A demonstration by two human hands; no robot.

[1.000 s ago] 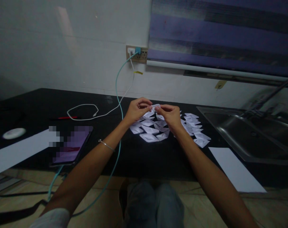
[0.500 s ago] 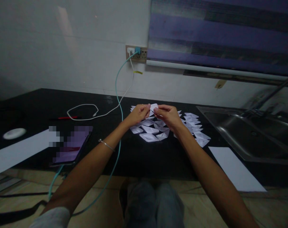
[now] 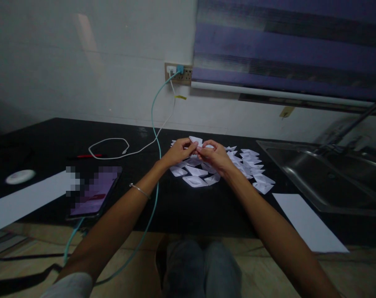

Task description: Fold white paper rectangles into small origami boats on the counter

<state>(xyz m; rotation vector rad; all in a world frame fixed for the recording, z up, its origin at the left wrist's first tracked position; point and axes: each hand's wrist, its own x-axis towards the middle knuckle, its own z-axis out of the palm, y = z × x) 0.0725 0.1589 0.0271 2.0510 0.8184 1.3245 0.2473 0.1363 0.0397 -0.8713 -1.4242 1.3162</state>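
Observation:
Between my two hands is a small folded white paper [image 3: 195,140], its lower part hidden by my fingers. My left hand [image 3: 179,151] pinches it from the left, thumb pointing inward. My right hand [image 3: 215,156] is closed on its right side, thumb and fingertips meeting the left thumb. Beneath and around the hands lie several folded paper boats [image 3: 195,181] in white, grouped on the black counter [image 3: 188,211]. More paper boats [image 3: 263,179] stand in a column to the right of my right hand.
A sheet of white paper [image 3: 309,223] lies right, beside the steel sink [image 3: 324,178]. To the left are a tablet [image 3: 96,196], a white paper strip [image 3: 32,198], a white oval object [image 3: 20,176] and a red pen [image 3: 87,156]. A teal cable [image 3: 157,182] crosses the counter near my left forearm.
The folded paper has tilted and shows less of its flat face. My right hand has shifted slightly left and down, its fingers now curled closer to the left thumb.

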